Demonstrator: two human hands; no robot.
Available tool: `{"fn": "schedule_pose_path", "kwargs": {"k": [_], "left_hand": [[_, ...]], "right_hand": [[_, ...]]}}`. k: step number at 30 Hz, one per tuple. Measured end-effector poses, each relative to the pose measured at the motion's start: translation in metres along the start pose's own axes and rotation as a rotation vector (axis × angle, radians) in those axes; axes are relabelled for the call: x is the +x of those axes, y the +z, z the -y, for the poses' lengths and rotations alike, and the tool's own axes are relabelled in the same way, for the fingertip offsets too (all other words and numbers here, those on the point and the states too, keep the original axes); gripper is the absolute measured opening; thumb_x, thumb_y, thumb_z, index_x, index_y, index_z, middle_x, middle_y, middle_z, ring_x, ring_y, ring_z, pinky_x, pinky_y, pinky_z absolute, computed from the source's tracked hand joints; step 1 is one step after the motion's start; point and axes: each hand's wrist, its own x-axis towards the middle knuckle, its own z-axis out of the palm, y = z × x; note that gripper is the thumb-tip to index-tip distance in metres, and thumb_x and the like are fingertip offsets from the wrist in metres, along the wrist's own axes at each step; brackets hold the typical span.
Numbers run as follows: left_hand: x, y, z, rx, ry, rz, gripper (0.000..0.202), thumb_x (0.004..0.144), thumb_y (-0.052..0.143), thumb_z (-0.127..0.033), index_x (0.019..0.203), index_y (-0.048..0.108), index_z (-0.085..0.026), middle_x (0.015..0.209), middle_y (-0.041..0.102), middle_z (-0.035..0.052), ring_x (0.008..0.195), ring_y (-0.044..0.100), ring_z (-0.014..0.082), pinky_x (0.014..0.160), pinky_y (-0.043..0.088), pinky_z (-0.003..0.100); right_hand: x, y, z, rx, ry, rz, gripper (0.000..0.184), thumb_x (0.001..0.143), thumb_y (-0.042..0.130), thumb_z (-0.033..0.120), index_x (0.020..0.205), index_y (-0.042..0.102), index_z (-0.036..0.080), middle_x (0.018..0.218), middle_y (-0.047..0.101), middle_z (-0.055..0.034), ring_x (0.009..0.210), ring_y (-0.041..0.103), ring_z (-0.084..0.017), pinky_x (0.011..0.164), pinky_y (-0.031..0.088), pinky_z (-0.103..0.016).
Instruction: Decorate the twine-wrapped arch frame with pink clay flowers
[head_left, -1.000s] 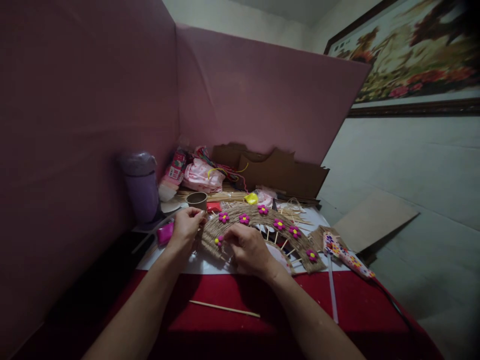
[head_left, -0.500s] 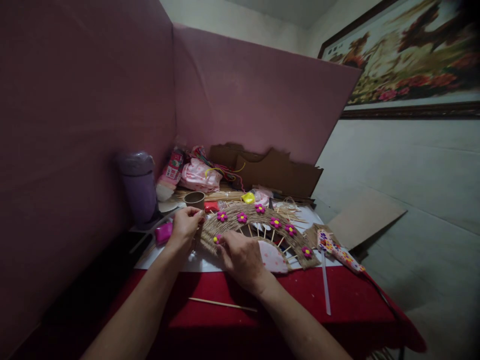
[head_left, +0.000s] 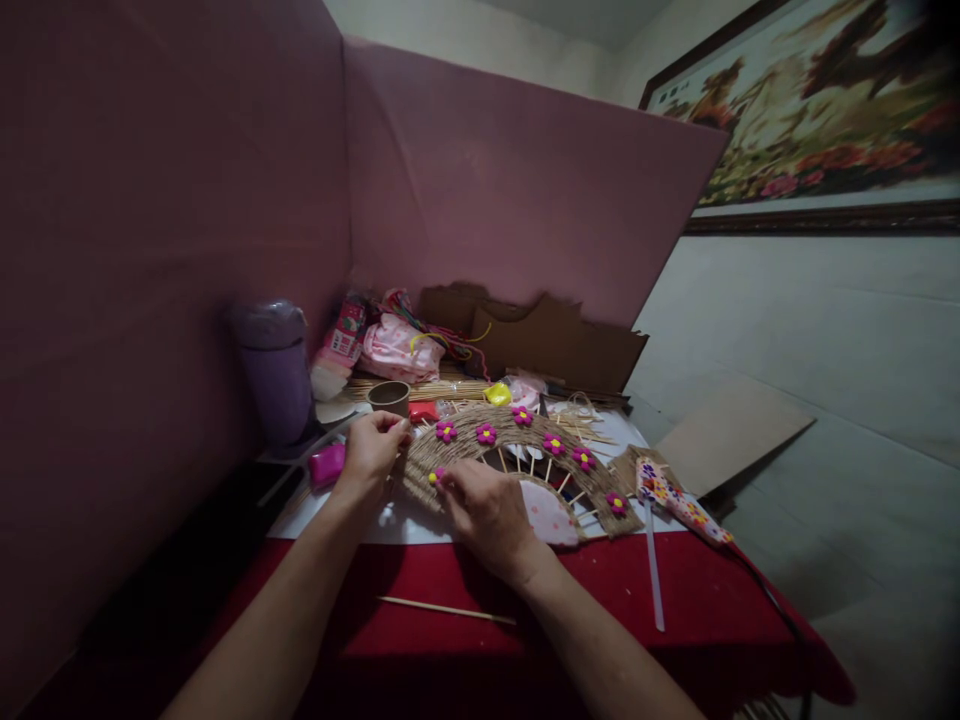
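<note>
A twine-wrapped arch with wooden stick spokes lies on a white sheet on the red table. Several magenta flowers with yellow centres sit along the arch. My left hand is closed in a pinch on the arch's left end. My right hand rests on the lower left part of the arch, its fingertips pressed against a small magenta flower there.
A purple lidded cup, a small brown cup, pink bags, cardboard pieces and bundled sticks crowd the back. A loose skewer lies on the red cloth. A patterned glue gun and glue stick lie right. Pink partitions enclose left and back.
My right hand has slid slightly left along the arch toward the small flower. The view shifted a little; my left hand has kept its grip.
</note>
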Motion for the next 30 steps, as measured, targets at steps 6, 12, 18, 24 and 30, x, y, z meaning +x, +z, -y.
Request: {"fn": "schedule_pose_path", "kwargs": {"k": [6, 12, 18, 24, 30], "left_hand": [[0.0, 0.0, 0.001, -0.003, -0.008, -0.006, 0.018, 0.052, 0.065, -0.03, 0.058, 0.058, -0.015, 0.048, 0.058, 0.0013, 0.042, 0.048, 0.0113, 0.043, 0.033, 0.022], [-0.002, 0.0, -0.002, -0.01, -0.01, 0.0, 0.016, 0.053, 0.063, -0.029, 0.057, 0.057, -0.014, 0.048, 0.058, 0.0012, 0.042, 0.047, 0.0111, 0.042, 0.033, 0.022], [0.001, 0.0, 0.002, -0.02, 0.0, 0.005, 0.019, 0.05, 0.064, -0.031, 0.058, 0.058, -0.014, 0.049, 0.059, 0.0017, 0.043, 0.049, 0.012, 0.042, 0.033, 0.022], [0.001, -0.001, 0.002, -0.028, 0.009, 0.008, 0.021, 0.049, 0.065, -0.033, 0.057, 0.058, -0.015, 0.049, 0.058, 0.0015, 0.042, 0.047, 0.0107, 0.041, 0.033, 0.022], [-0.001, 0.0, -0.001, -0.026, 0.002, 0.005, 0.021, 0.048, 0.065, -0.033, 0.055, 0.057, -0.015, 0.049, 0.058, 0.0016, 0.042, 0.047, 0.0109, 0.041, 0.033, 0.022]], "right_hand": [[-0.01, -0.008, -0.001, -0.138, -0.149, 0.0, 0.018, 0.086, 0.046, 0.013, 0.093, 0.063, 0.016, 0.078, 0.061, -0.0067, 0.072, 0.053, -0.018, 0.061, 0.034, -0.029], [-0.014, -0.006, 0.002, -0.26, -0.206, 0.025, 0.024, 0.084, 0.048, 0.015, 0.104, 0.062, 0.016, 0.076, 0.061, -0.0058, 0.068, 0.051, -0.018, 0.056, 0.029, -0.03], [-0.012, -0.008, 0.001, -0.208, -0.183, 0.04, 0.024, 0.085, 0.049, 0.016, 0.105, 0.063, 0.016, 0.076, 0.062, -0.006, 0.068, 0.052, -0.018, 0.057, 0.032, -0.029], [-0.013, -0.01, -0.002, -0.1, -0.142, -0.006, 0.026, 0.087, 0.047, 0.018, 0.107, 0.063, 0.018, 0.076, 0.062, -0.0051, 0.07, 0.054, -0.017, 0.059, 0.035, -0.028], [-0.013, -0.009, -0.001, -0.147, -0.18, 0.038, 0.028, 0.086, 0.047, 0.018, 0.109, 0.062, 0.018, 0.077, 0.063, -0.006, 0.068, 0.053, -0.017, 0.057, 0.035, -0.028]]}}
